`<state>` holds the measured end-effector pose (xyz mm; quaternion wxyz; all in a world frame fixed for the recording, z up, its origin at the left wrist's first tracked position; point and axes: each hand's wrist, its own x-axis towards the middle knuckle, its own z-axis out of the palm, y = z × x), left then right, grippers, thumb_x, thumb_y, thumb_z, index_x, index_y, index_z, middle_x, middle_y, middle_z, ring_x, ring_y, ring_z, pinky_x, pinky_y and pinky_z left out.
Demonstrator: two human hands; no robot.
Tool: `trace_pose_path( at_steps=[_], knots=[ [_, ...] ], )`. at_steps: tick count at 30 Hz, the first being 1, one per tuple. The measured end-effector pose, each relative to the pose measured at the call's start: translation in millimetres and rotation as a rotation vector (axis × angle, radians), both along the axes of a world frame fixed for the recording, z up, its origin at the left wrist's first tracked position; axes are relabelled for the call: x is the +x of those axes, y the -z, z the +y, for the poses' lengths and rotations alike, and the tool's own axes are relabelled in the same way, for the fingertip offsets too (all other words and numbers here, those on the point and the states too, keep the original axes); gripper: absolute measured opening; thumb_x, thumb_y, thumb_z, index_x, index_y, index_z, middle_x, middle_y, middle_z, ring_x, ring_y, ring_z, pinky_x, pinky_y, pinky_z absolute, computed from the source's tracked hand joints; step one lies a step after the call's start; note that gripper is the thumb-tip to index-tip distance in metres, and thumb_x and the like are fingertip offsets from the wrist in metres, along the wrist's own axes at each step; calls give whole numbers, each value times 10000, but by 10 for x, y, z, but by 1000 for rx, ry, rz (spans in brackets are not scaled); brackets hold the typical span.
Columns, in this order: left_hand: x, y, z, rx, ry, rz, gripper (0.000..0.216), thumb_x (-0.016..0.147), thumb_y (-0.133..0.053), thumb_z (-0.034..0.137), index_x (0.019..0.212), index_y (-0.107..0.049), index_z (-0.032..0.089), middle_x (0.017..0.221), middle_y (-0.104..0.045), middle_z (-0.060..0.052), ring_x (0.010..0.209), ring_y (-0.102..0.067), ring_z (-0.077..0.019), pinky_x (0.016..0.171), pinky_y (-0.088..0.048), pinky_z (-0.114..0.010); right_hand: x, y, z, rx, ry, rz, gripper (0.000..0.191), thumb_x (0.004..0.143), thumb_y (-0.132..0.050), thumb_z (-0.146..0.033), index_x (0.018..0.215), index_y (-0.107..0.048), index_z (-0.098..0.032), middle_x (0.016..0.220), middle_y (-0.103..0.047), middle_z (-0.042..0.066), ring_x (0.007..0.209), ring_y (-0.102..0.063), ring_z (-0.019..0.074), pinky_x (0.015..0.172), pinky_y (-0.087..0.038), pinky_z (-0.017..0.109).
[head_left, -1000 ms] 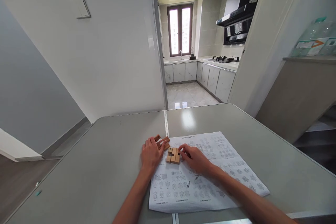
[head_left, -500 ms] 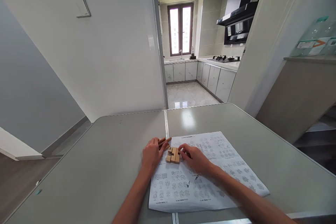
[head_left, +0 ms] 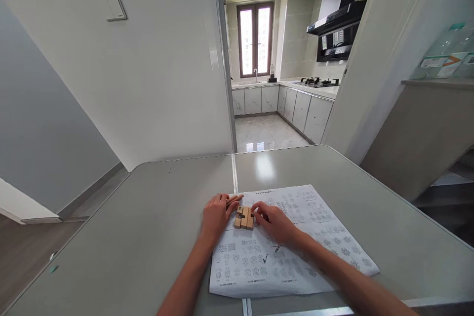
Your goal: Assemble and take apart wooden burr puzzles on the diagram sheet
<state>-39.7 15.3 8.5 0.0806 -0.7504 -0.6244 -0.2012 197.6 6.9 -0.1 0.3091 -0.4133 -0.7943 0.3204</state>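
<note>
Several light wooden puzzle blocks [head_left: 244,218], some with notches cut in them, lie grouped together on a printed paper sheet [head_left: 259,276]. At their left, my left hand [head_left: 216,215] is closed around a few slim wooden sticks [head_left: 234,200], whose ends poke out past the fingers. My left thumb lies close to the upper left corner of the blocks. My right hand [head_left: 273,219] reaches in from the right, thumb and fingers bent together at the right edge of the blocks. Its fingertips touch the upper right block; whether they grip it is partly hidden.
The sheet lies on a grey table [head_left: 122,237] with a metal seam [head_left: 234,173] down its middle. A small green object [head_left: 54,269] is at the left edge. Bottles [head_left: 444,54] stand on a ledge at the right. Beyond the table is a kitchen with a stove [head_left: 318,82].
The sticks in my left hand have shifted slightly, their ends turning a little to the right. My right hand has stayed nearly still beside the blocks.
</note>
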Motion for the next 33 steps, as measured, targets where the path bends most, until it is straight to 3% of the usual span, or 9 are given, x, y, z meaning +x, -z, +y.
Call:
trace_pose_path(
  at_steps=[5, 19, 28, 33],
  knots=[
    [-8, 38, 14, 19, 41, 40, 373, 993, -563, 547, 1135, -663, 216, 1012, -694, -74, 866, -667, -243, 800, -474, -344, 2, 21, 11, 2, -2, 3, 213, 1034, -423, -367, 1082, -603, -264, 778, -689, -13, 647, -558, 176, 644, -410, 299],
    [20, 93, 57, -23, 54, 36, 409, 1020, -500, 559, 944, -640, 183, 895, -709, -82, 802, -659, -226, 761, -474, -335, 3, 25, 14, -2, 4, -9, 213, 1033, -422, -353, 1097, -605, -265, 773, -685, -18, 620, -540, 168, 634, -406, 292],
    [43, 71, 59, -75, -22, 31, 412, 1015, -501, 546, 887, -630, 176, 887, -697, -96, 830, -668, -248, 748, -465, -331, 0, 17, 21, 1, 2, -11, 204, 1025, -426, -328, 1096, -606, -265, 765, -682, -22, 607, -533, 163, 617, -401, 286],
    [75, 63, 33, -114, -98, -29, 386, 999, -515, 562, 947, -632, 197, 853, -705, -65, 731, -676, -213, 630, -409, -277, 4, 15, 15, 11, 7, -3, 202, 1030, -436, -338, 1086, -617, -267, 770, -681, -24, 610, -525, 158, 624, -410, 287]
  ],
)
